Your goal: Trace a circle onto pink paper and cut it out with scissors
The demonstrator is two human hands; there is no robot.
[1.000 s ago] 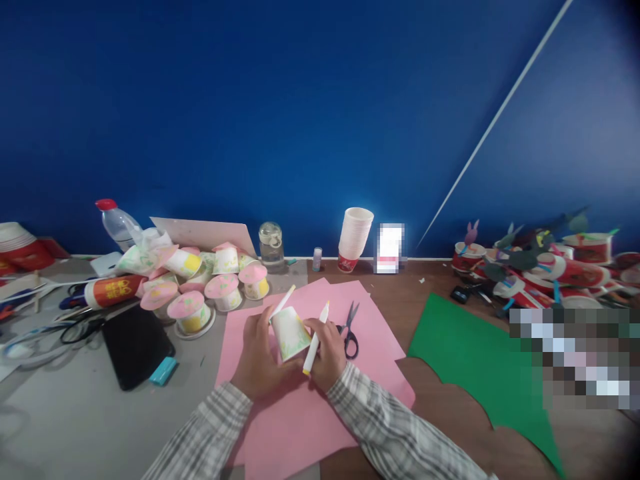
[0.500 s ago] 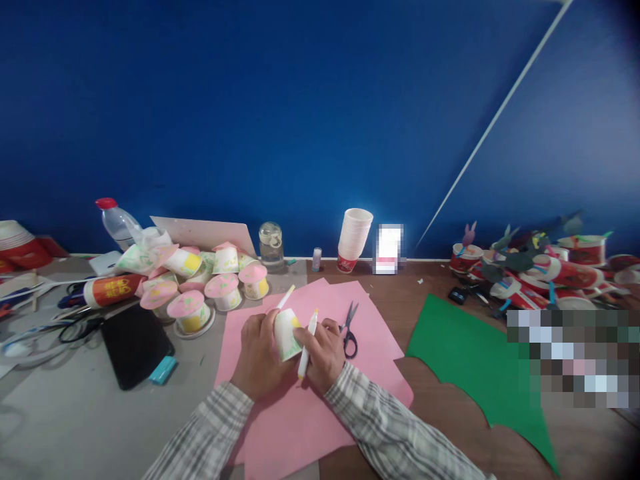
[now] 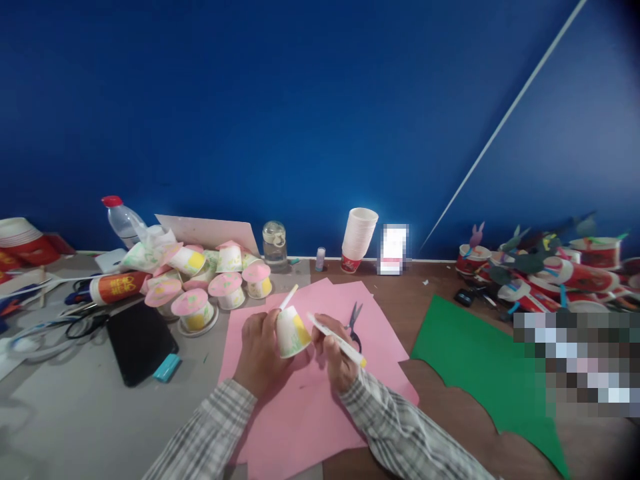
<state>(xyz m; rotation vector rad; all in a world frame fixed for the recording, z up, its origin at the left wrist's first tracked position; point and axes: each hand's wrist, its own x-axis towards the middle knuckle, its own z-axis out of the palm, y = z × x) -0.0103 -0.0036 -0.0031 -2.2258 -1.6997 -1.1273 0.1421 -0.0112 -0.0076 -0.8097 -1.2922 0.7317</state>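
**A:** ok so what's in the middle of all this?

**B:** A paper cup (image 3: 290,333), upside down and leaning, rim facing roughly 5 o'clock. Yellow patch and green scribbles on the side. The left hand (image 3: 260,352) has its fingers wrapped round the 9 o'clock side, proper grip on it.

**A:** and the other one?

**B:** Right hand (image 3: 340,353) is at 3–4 o'clock from the cup, pinching a white marker (image 3: 340,343). Yellow end sits back by the wrist, the other end aims at 10. It's just beside the cup, can't tell if it's touching.

**A:** there's a white stick (image 3: 289,297) poking up too, no?

**B:** yep, at 12. Can't tell if the left hand has it or if it's lying behind.

**A:** what's under everything?

**B:** Pink paper (image 3: 295,427), with dark scissors (image 3: 354,321) on it near 3 o'clock, partly hidden by the right hand.

**A:** further out?

**B:** Pink-topped cups (image 3: 226,285) heaped at 10, a flat black slab (image 3: 141,343) at 9 with a light blue block (image 3: 167,367) by its corner. Glass jar (image 3: 275,245) just shy of 12, stack of white cups (image 3: 360,233) between 1 and 2. Red cup pile (image 3: 577,275) between 2 and 3, green paper (image 3: 480,373) between 3 and 4.
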